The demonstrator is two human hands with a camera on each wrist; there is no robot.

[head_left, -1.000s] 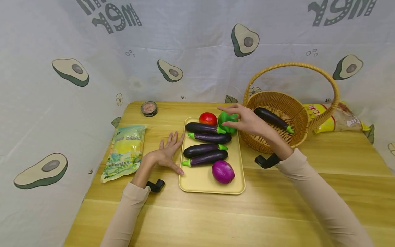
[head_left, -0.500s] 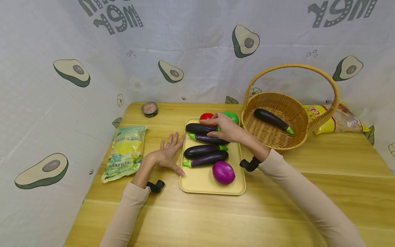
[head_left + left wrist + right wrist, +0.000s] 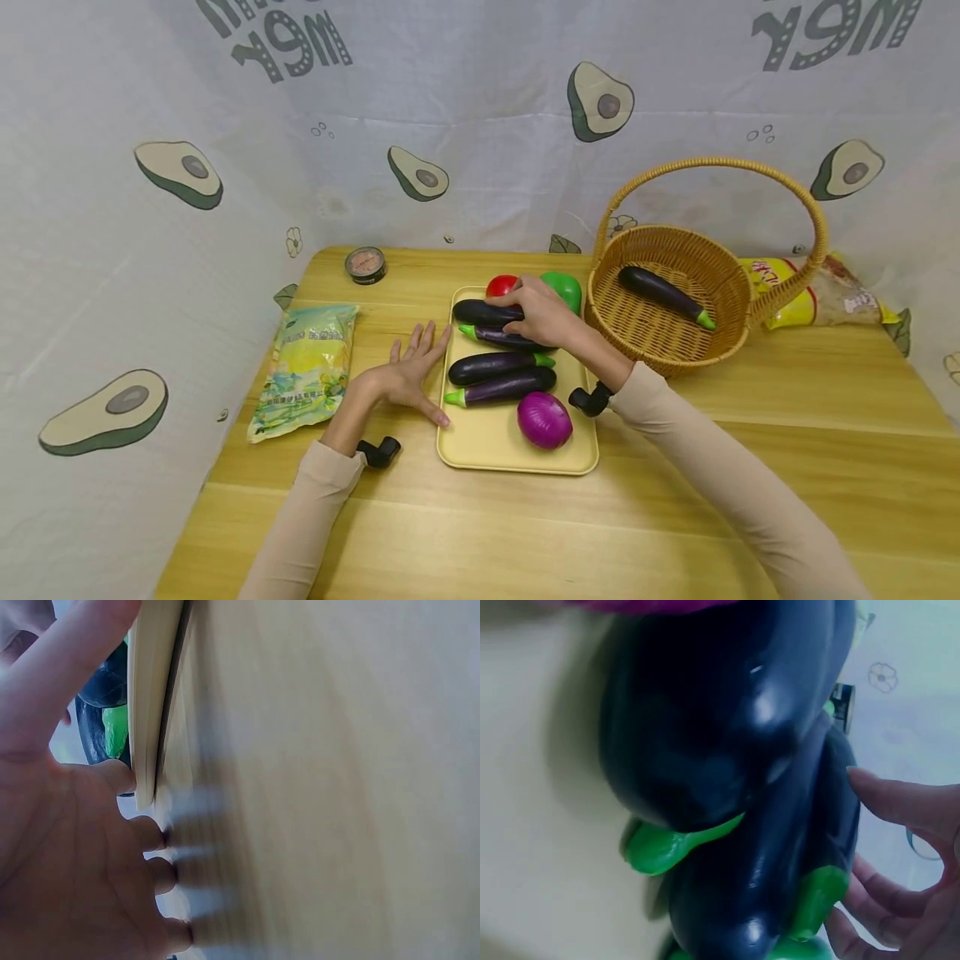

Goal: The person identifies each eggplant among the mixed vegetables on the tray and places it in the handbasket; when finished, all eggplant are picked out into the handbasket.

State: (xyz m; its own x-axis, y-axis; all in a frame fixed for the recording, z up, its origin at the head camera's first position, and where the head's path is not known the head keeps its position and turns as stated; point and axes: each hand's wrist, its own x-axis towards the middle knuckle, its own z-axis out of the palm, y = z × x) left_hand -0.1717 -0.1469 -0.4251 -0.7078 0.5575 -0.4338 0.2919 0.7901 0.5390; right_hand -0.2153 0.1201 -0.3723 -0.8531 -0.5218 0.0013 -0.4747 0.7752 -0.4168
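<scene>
A pale yellow tray [image 3: 487,454] bears several eggplants, a purple onion [image 3: 544,421], a red tomato [image 3: 501,287] and a green bell pepper [image 3: 564,290]. My right hand [image 3: 546,312] straddles the farthest eggplant [image 3: 480,313], index finger along its far side and thumb along its near side; the hand hides its stem end. In the right wrist view, a fingertip of that hand [image 3: 900,862] meets the dark skin. My left hand [image 3: 401,379] lies spread at the tray's left edge, thumb at the rim and fingertips on the table in the left wrist view.
A wicker basket [image 3: 600,321] with a tall handle stands right of the tray, with one eggplant [image 3: 663,297] inside. A yellow bag [image 3: 802,300] lies behind it. A green-yellow packet [image 3: 307,367] and a round tin [image 3: 365,265] are on the left.
My right hand has come from beside the bell pepper leftward and down to the farthest eggplant, settling there over the last half second. My left hand has stayed in place.
</scene>
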